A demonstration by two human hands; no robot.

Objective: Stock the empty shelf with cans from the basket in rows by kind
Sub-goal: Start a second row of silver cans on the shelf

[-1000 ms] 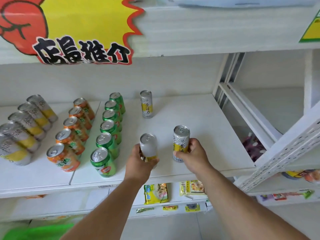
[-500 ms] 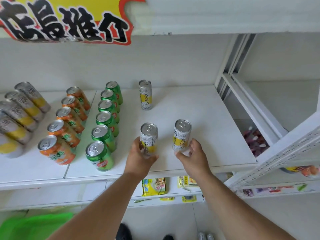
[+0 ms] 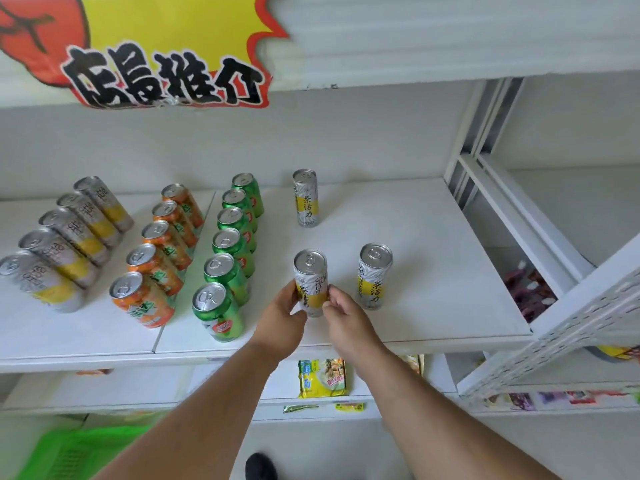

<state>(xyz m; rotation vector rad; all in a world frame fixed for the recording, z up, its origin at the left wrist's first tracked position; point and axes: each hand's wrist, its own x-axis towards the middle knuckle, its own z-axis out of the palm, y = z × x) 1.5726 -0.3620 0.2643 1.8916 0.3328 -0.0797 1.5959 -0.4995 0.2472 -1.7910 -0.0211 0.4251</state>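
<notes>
Both hands are gripping one slim can (image 3: 310, 282) near the front of the shelf (image 3: 433, 271). The left hand (image 3: 282, 322) is pinching its lower left side with thumb and fingers, and the right hand (image 3: 346, 318) is pinching its lower right side. I think the two hands are turning it so that the yellow label is facing the front, like the labels of its neighbours.

A second slim can (image 3: 374, 275) is standing free just to the right, and a third one (image 3: 305, 197) is standing far back, in line with the held can. So a new row of this kind is probably forming from back to front, beside the green cans (image 3: 230, 251). To the left of these, the orange cans (image 3: 157, 258) and the silver cans (image 3: 65, 244) are making full rows.

The cans are smooth metal cylinders with shiny lids and pull tabs; the slim ones are taller and narrower than the green ones. The shelf is a flat white board with a matte surface. The green basket (image 3: 69, 452), made of plastic mesh, is sitting low at the left, blurred, so I cannot tell what is in it.
</notes>
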